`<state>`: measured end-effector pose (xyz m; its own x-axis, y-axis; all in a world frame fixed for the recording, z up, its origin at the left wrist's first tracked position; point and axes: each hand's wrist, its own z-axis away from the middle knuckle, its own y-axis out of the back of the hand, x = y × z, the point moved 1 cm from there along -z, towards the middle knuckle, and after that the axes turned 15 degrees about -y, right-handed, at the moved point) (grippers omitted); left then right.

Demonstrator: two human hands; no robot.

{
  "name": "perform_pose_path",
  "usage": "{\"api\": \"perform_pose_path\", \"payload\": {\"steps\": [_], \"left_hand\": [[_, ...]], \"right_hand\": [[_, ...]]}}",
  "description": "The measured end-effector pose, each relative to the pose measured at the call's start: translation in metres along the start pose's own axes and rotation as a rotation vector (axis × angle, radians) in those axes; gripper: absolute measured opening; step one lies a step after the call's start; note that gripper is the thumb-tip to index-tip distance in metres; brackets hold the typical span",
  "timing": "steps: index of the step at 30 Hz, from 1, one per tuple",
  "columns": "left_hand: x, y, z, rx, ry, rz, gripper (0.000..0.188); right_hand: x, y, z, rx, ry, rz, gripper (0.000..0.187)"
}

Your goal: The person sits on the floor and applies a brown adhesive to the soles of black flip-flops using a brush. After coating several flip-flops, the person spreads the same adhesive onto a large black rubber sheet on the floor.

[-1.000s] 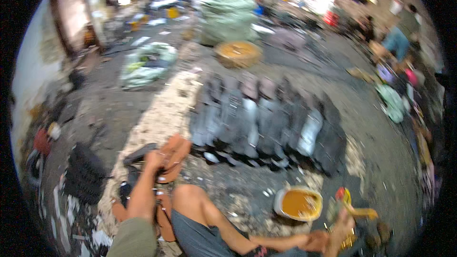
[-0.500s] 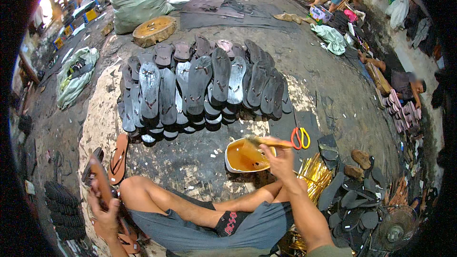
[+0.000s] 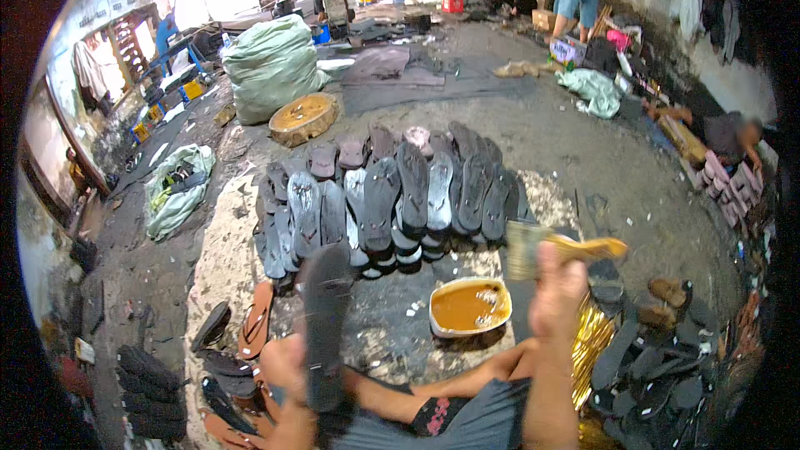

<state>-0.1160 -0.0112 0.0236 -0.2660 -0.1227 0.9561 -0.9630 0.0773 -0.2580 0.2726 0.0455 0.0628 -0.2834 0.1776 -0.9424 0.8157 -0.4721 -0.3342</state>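
Note:
My left hand (image 3: 288, 367) grips a dark flip-flop sole (image 3: 327, 325), raised upright in front of my left leg and blurred by motion. Wrapped round the yellow handle of a wide paintbrush (image 3: 587, 248), my right hand (image 3: 557, 290) is up on the right, the pale bristles pointing left. A white bowl (image 3: 469, 333) of amber-brown liquid sits on the floor between the two hands, left of the brush. Beyond it are rows of stacked dark flip-flops (image 3: 382, 200), some with wet-looking, shiny tops.
Brown flip-flops (image 3: 256, 322) lie at my left, beside stacked black ones (image 3: 150, 392). To my right are gold strips (image 3: 590, 350) and piled dark soles (image 3: 658, 367). Farther off stand a wooden round (image 3: 304, 121) and a green sack (image 3: 271, 67). A person (image 3: 733, 142) is at far right.
My left hand has brought the flip-flop from the far left up and rightward. My right hand has lifted the brush away from the bowl, to the right. The view has tilted up.

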Motion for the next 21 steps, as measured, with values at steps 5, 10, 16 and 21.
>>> {"api": "perform_pose_path", "payload": {"steps": [5,10,16,21], "left_hand": [[-0.038,-0.086,-0.003,-0.032,0.132,0.757,0.059],[-0.030,-0.086,0.006,0.186,0.176,0.645,0.058],[-0.029,-0.080,0.026,-0.089,0.078,0.559,0.065],[-0.035,-0.068,0.033,0.172,0.083,0.980,0.065]], "right_hand": [[0.046,-0.097,0.082,-0.251,0.254,0.377,0.025],[0.019,-0.097,0.110,-0.568,0.198,0.317,0.022],[0.010,-0.085,0.045,-0.052,-0.019,0.457,0.032],[0.014,-0.076,0.064,-0.182,-0.017,0.456,0.031]]}}
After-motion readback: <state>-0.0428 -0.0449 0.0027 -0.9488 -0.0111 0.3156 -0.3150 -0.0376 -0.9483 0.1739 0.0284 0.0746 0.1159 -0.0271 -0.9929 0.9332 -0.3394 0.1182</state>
